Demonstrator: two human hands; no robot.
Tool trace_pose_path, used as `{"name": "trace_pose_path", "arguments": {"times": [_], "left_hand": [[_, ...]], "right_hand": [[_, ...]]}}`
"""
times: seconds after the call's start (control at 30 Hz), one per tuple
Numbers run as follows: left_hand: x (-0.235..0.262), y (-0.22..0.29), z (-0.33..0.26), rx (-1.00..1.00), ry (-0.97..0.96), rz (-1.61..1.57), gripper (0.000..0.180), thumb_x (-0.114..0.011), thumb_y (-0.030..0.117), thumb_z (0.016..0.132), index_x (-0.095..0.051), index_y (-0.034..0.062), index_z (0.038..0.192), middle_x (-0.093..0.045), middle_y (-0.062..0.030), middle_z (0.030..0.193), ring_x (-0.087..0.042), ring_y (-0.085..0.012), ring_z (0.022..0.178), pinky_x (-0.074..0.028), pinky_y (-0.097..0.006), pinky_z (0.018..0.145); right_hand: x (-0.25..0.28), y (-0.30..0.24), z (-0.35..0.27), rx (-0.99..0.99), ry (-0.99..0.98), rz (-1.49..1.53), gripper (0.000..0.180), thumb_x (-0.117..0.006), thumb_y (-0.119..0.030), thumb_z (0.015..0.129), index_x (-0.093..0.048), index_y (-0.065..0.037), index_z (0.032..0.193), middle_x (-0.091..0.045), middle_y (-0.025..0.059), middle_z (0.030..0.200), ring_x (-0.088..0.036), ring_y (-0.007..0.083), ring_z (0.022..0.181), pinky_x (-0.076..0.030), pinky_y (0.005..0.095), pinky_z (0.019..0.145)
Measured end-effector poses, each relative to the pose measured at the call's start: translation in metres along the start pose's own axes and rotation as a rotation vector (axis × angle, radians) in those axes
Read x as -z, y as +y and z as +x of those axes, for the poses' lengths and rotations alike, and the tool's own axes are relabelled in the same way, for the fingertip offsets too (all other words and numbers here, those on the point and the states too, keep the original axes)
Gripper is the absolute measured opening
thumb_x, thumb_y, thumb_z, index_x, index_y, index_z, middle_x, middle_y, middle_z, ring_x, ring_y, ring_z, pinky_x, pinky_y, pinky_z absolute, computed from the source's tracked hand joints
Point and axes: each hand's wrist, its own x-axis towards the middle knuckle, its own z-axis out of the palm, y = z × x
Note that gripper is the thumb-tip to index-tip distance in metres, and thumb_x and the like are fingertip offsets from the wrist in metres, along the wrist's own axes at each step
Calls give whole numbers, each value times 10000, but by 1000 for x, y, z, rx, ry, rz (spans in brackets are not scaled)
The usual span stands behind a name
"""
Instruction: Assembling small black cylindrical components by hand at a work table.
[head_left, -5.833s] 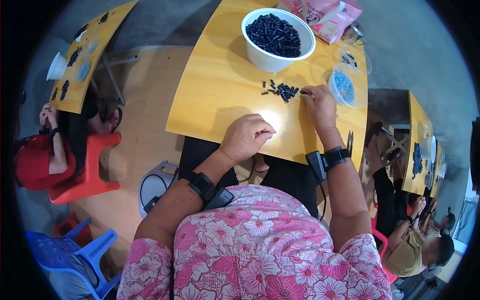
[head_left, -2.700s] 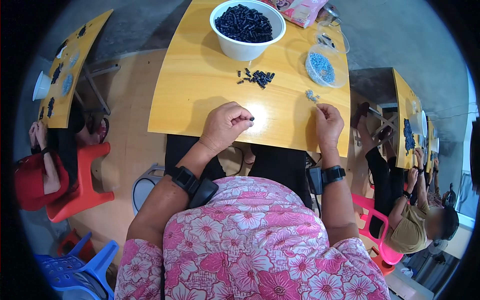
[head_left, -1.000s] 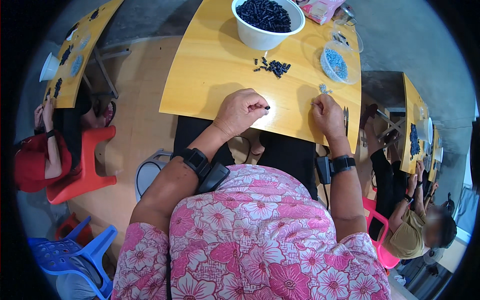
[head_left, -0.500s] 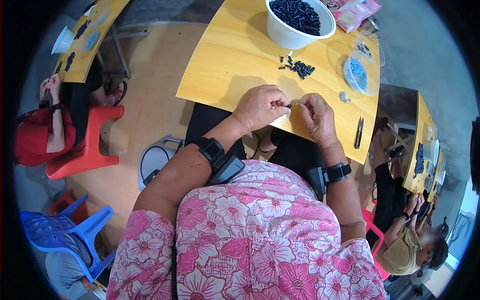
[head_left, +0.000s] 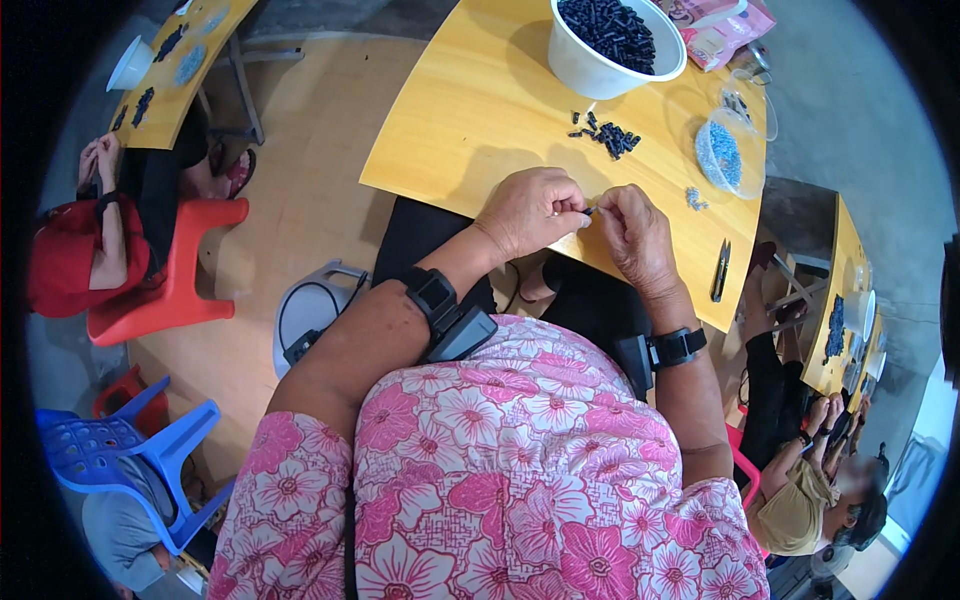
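Observation:
My left hand pinches a small black cylindrical piece between thumb and forefinger, over the table's near edge. My right hand is closed in a pinch at the other end of that piece. Whatever its fingertips grip is too small to make out now. Beyond the hands lies a loose pile of similar black pieces. A few tiny pale-blue bits rest to the right of it.
A white tub full of black pieces stands at the back of the yellow table. A clear bowl of blue bits and black-handled thread snips are on the right. Co-workers sit at tables either side; a red stool stands left.
Both hands have come together: the right fingertips, which held a tiny pale bit just apart from the black piece, now meet it. The view has shifted slightly.

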Motion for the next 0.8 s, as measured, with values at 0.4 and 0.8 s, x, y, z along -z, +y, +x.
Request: {"name": "trace_pose_path", "arguments": {"times": [0.4,0.8], "left_hand": [[-2,-2,-1,29,15,3,104,-756,135,754,-700,48,767,-654,-101,746,-659,-243,677,-512,-343,623],[0,-1,0,33,3,38,127,-751,144,733,-708,40,790,-677,-128,773,-665,-296,731,-523,-375,673]], "right_hand": [[9,-5,9,200,-145,-354,175,-602,-107,831,-526,-58,981,-540,140,889,-625,329,747,-544,408,630],[17,-20,18,426,-240,-681,179,-580,-143,830,-516,-60,975,-513,112,888,-624,243,759,-556,364,623]]}}
